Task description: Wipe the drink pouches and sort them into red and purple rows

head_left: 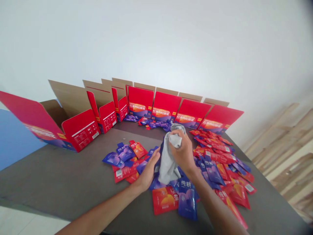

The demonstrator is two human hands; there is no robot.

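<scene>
Cloth point(167, 166) lengthwise downward, slightly aslant

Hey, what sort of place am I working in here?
Probably a small packing or sorting area: red cartons with raised flaps stand along a dark table, and loose red and purple pouches lie in piles before them.

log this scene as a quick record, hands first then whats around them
left hand: holding a dark blue pouch, mostly hidden
right hand: gripping a grey cloth against that pouch
loose items: red pouches and purple pouches, scattered and overlapping
containers: red boxes, flaps raised, along the far and left sides
surface: dark grey table
background: pale wall
</scene>
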